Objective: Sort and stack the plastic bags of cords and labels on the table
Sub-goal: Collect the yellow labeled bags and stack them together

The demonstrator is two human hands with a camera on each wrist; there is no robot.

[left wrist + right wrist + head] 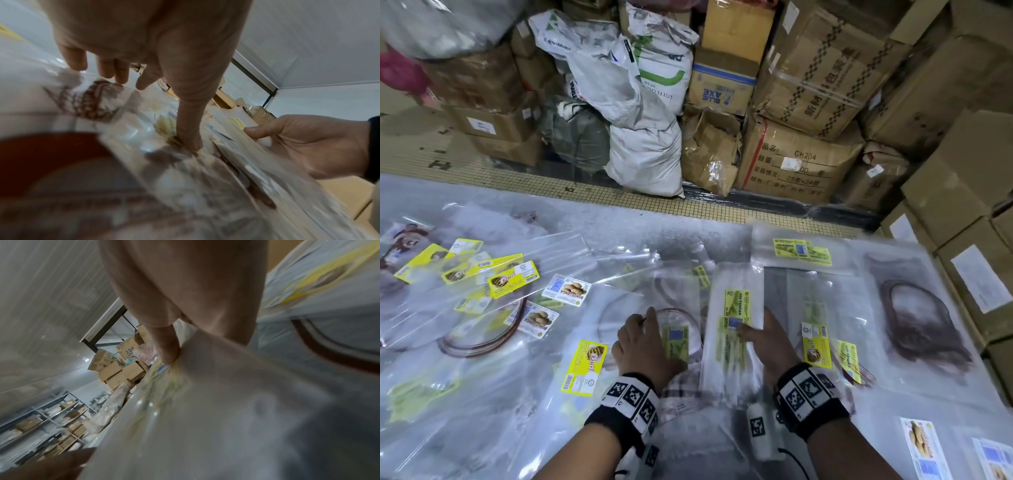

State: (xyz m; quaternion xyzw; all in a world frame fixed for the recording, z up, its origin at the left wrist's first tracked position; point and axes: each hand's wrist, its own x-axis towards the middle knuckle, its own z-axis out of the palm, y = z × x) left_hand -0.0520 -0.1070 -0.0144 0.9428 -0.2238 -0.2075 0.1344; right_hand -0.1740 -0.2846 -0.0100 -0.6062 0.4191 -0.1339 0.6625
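Clear plastic bags with cords and labels cover the table [619, 222]. My right hand [753, 334] grips a stack of bags with green Kek Pandan labels [734, 308], thumb on top and fingers underneath; the right wrist view shows that thumb [168, 353] pinching the stack [216, 386]. Just left of it, my left hand [647, 332] lies spread on a single bag with a yellow-green label [676, 342] and a thin cord ring. In the left wrist view its thumb [188, 139] presses on that label [164, 125] while the other fingers touch the plastic.
Bags with yellow labels [512, 279] and a coiled brown cord [482, 339] lie at the left. A bag with a dark cord [917, 315] lies at the right. White sacks [643, 154] and cardboard boxes [791, 164] stand behind the table, with more boxes [962, 257] along its right edge.
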